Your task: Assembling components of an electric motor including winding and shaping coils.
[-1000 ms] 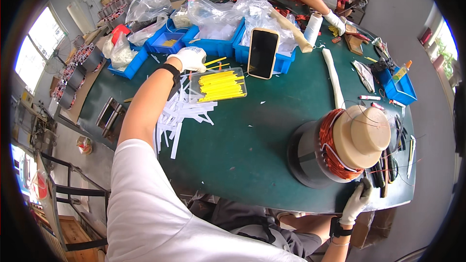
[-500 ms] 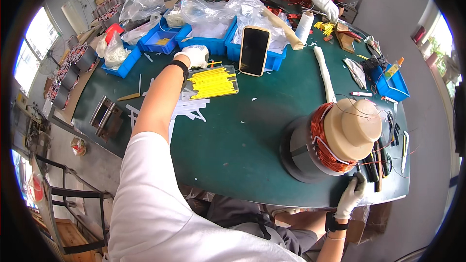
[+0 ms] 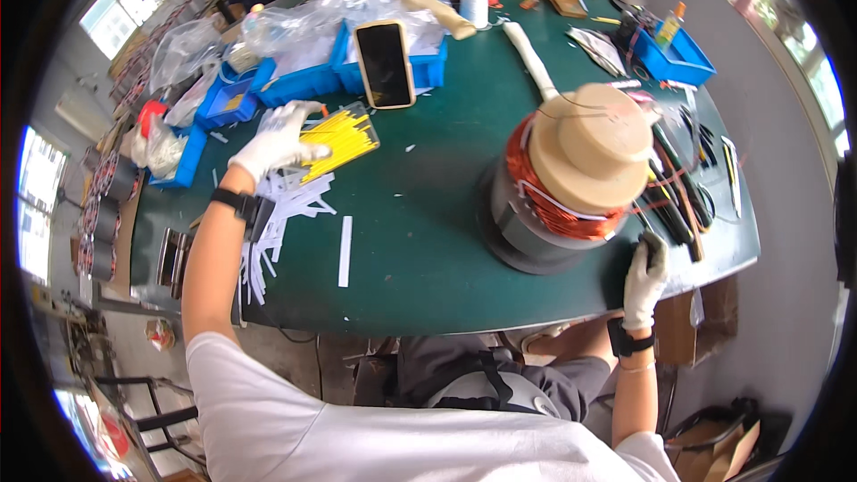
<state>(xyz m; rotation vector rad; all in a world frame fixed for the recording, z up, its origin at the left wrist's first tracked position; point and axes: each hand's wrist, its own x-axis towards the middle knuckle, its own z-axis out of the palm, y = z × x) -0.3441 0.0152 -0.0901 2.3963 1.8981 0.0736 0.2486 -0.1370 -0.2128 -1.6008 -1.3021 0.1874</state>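
Gloved left hand (image 3: 275,141) lies half-open with its fingers on the clear flat tray of yellow sleeve sticks (image 3: 342,139) by the blue bins, while gloved right hand (image 3: 644,273) curls loosely at the table edge beside the copper-wound grey stator (image 3: 561,192), gripping nothing I can tell.

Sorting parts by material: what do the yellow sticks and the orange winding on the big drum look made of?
The thin yellow sticks look like matte plastic or insulating tubing; hard to tell. The orange winding looks like bare copper wire, glossy and fine-stranded, under a tan cap.
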